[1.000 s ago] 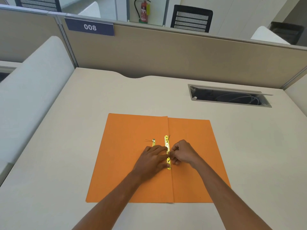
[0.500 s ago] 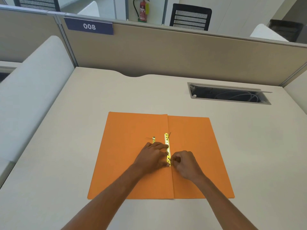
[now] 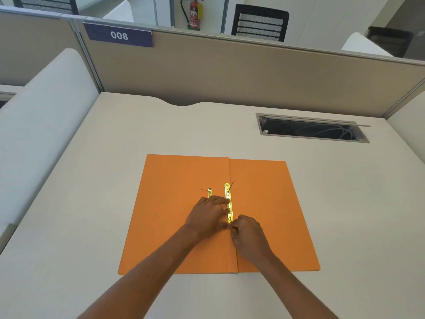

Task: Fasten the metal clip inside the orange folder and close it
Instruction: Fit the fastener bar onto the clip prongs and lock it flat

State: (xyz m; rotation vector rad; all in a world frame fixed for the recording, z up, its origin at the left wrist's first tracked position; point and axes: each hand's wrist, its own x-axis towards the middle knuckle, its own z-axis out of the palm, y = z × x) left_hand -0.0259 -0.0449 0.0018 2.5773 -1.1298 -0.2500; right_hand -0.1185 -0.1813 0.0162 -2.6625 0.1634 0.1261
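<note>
An orange folder (image 3: 264, 203) lies open and flat on the desk. A gold metal clip bar (image 3: 228, 199) runs along its centre fold, with a thin prong sticking up at its far end. A second, shorter gold strip (image 3: 209, 192) lies just left of it, mostly hidden under my fingers. My left hand (image 3: 207, 215) rests palm down on the left leaf, fingertips pressing the bar's middle. My right hand (image 3: 247, 233) is curled at the bar's near end, thumb and fingers pinching there.
A cable port (image 3: 312, 130) with wires is sunk into the desk at the back right. Beige partition walls (image 3: 230, 72) close the desk at the back and left. A notch (image 3: 181, 103) cuts the desk's rear edge.
My right hand has slid toward me along the bar, from its middle to its near end. My left hand has stayed pressed on the bar.
</note>
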